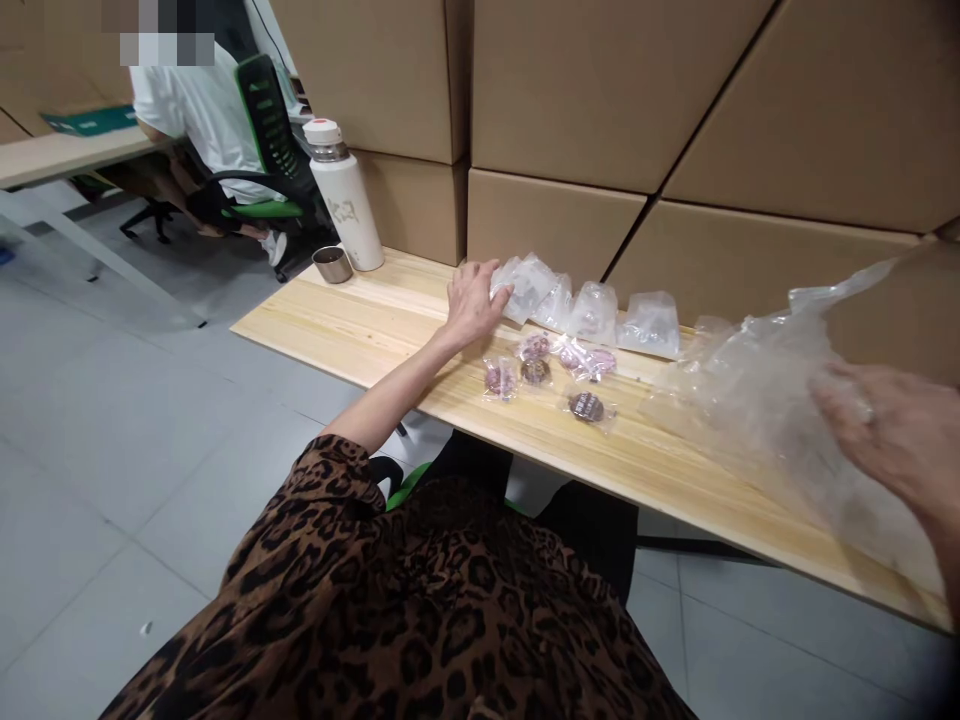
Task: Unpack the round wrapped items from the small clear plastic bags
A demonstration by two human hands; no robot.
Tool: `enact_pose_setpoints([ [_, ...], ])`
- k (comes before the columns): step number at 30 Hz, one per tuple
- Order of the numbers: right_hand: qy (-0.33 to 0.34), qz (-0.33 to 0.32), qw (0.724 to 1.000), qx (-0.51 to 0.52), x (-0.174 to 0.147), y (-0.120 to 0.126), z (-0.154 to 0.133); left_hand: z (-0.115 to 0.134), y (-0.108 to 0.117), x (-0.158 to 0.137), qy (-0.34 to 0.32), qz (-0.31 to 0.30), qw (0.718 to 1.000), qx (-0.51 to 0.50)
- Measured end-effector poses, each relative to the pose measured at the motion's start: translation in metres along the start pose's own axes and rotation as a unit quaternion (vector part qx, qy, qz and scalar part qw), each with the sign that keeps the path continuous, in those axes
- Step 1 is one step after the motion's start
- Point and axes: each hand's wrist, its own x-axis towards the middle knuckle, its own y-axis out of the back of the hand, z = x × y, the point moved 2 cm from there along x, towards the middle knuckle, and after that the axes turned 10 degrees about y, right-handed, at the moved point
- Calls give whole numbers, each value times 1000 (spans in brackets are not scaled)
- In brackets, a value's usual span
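Your left hand [471, 300] reaches out flat over the wooden table [375, 320], palm down, fingers [496, 297] loosely spread and only slightly curled, the fingertips touching the nearest of the row of small clear bags [577, 305]; they rest on its near edge without pinching or closing on it. That row runs away from your fingertips to the right, along the foot of the cardboard boxes [600, 90], about 5 puffy bags side by side. Just below and to the right of your left fingers lie the small packets with round purple and brown pieces [551, 365], about 5 of them, flat on the wood, near your hand but not touching it. Your right hand [896, 435] is at the right edge of the view, blurred, fingers extended and a little apart, laid against the large crumpled clear plastic sheet [765, 390]; you cannot tell from this blur whether it grips the sheet or only presses on it. The sheet spreads from under that hand toward the packets, stopping short of them. Well beyond your left fingers, at the table's far corner, stand a white bottle [343, 200] and a small metal cup [332, 264] just beside it. Another person in a white top [202, 100] sits on a green chair [274, 130] farther back.
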Motion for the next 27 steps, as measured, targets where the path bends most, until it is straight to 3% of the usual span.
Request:
enact_pose_setpoints([
  [2, 4, -68, 998, 3, -5, -17, 26, -3, -5, 12, 27, 0, 999, 16],
  [3, -3, -68, 998, -9, -5, -21, 34, -3, -8, 14, 33, -2, 999, 26],
  [6, -20, 39, 997, -66, 5, -13, 24, 5, -15, 9, 20, -7, 999, 46],
  [8, -26, 112, 992, -48, 17, -6, -14, 12, -17, 1, -5, -8, 999, 41],
  [10, -38, 120, 988, 85, 30, -11, -68, 20, -17, -11, -44, -10, 999, 29],
  [12, -71, 25, 958, 275, 41, -34, -126, 31, -17, -25, -92, -12, 995, 32],
  [15, -73, -84, 922, 371, 52, -75, -195, 48, -16, -51, -158, -19, 986, 53],
  [18, -37, -87, 947, 308, 61, -99, -228, 64, -14, -75, -196, -23, 979, 43],
  [21, 20, -63, 971, 228, 70, -99, -237, 72, -15, -88, -195, -29, 980, 20],
  [24, 59, -57, 982, 169, 84, -77, -239, 72, -14, -90, -167, -15, 986, -7],
  [27, 72, -50, 991, 101, 102, -39, -244, 64, -12, -87, -135, 0, 989, -53],
])
